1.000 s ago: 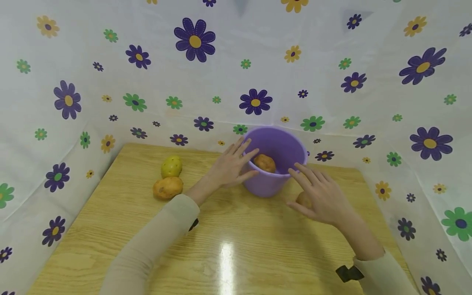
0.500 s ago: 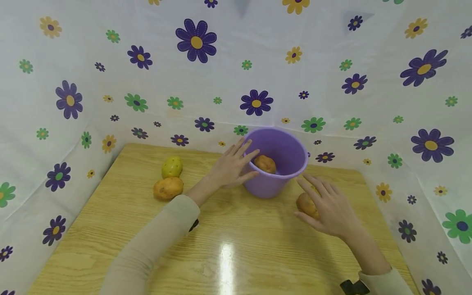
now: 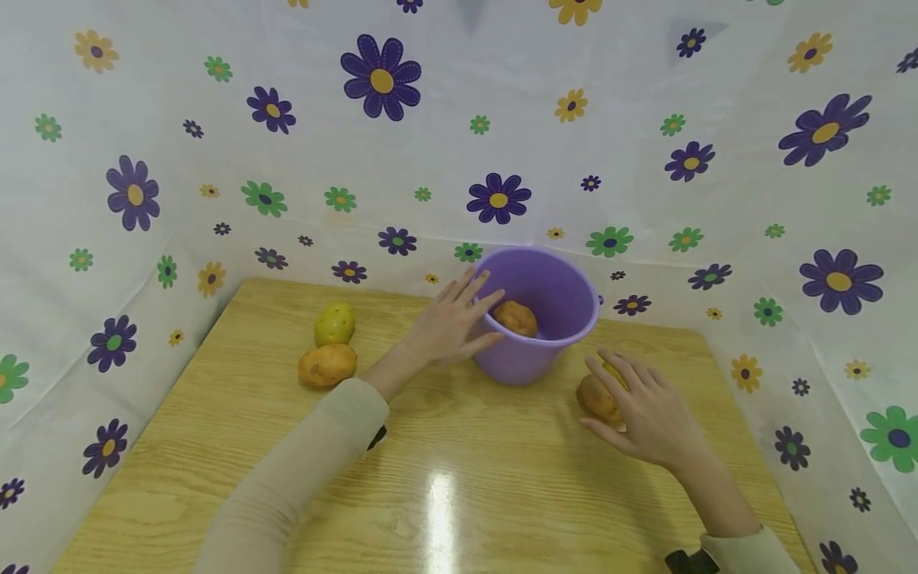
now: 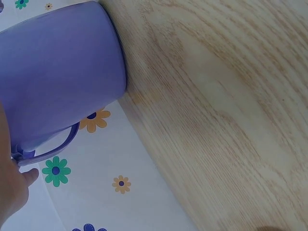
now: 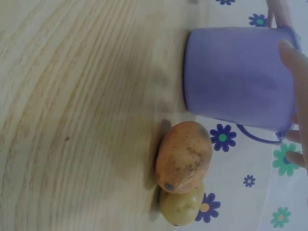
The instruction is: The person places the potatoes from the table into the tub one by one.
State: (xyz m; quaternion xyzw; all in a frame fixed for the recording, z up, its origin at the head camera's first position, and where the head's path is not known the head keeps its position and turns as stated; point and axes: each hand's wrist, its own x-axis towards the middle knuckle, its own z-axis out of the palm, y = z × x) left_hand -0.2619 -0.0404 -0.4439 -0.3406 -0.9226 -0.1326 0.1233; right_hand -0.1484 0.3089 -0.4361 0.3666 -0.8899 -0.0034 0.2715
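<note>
A purple bucket stands upright at the back of the table with a brown potato inside. My left hand lies at the bucket's left rim, fingers spread and fairly straight. In the left wrist view the bucket's wall and its hanging handle show beside that hand. My right hand is held above a second brown potato, to the right of the bucket, fingers extended and holding nothing. Behind that potato sits a smooth yellowish fruit or vegetable, mostly covered by the right hand in the head view.
On the left of the wooden table lie another potato and a yellow-green dotted fruit just behind it. A white flowered cloth rises around the table's back and sides.
My right hand has moved from the bucket's right rim back toward me and to the right, uncovering more of the potato. The left hand and bucket have stayed in place.
</note>
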